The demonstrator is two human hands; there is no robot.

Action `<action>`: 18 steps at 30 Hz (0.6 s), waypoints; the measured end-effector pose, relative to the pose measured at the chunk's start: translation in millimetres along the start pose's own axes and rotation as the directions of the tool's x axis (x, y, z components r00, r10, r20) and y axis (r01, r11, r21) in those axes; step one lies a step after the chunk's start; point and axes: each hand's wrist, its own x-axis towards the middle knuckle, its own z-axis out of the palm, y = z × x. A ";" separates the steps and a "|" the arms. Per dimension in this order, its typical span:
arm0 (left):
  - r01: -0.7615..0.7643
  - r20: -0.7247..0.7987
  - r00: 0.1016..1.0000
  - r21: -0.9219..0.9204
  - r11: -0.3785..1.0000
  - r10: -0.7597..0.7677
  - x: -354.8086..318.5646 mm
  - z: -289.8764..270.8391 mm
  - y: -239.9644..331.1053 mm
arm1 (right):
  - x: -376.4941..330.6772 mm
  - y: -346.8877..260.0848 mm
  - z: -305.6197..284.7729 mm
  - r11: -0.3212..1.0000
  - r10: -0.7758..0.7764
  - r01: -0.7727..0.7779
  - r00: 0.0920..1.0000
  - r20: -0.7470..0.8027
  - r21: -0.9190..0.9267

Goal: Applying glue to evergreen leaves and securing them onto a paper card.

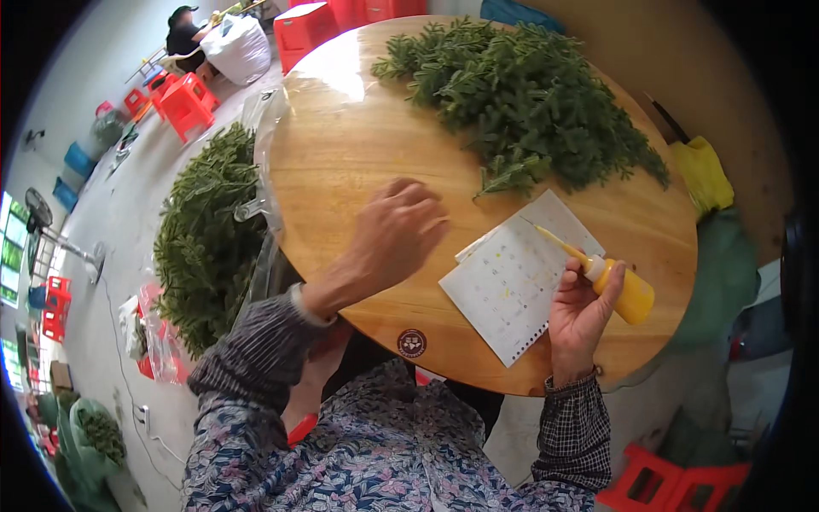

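In my right hand (578,317) is a yellow squeeze bottle (630,293) with a long thin nozzle, my fingers wrapped round its neck end. Its tip points up and left over a white sheet of paper (499,299) with small printed marks, yellow specks and a perforated edge. Another sheet lies partly beneath this one. My left hand (397,235) hovers above the wooden table, left of the paper. Its fingers are loosely bent and somewhat apart, with nothing visible in them; the palm is hidden.
A large heap of green fir-like sprigs (546,102) covers the far right of the round table (333,145). More greenery (209,247) stands beside its left edge. Red stools (188,104), a white sack (237,49), a fan (41,209) and another person (183,36) are farther off.
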 end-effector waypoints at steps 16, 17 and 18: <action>0.492 0.230 0.868 -0.267 0.829 -0.441 58.1 84.1 -34.4 | 16.8 6.1 5.7 0.996 -0.083 0.083 0.996 0.029 0.023; 0.485 0.231 0.871 -0.273 0.831 -0.433 60.7 79.1 -30.3 | 18.7 4.4 4.5 0.995 -0.093 0.092 0.995 0.027 0.023; 0.502 0.243 0.863 -0.306 0.809 -0.443 60.9 72.3 -24.0 | 20.6 2.5 3.2 0.995 -0.099 0.098 0.995 0.032 0.036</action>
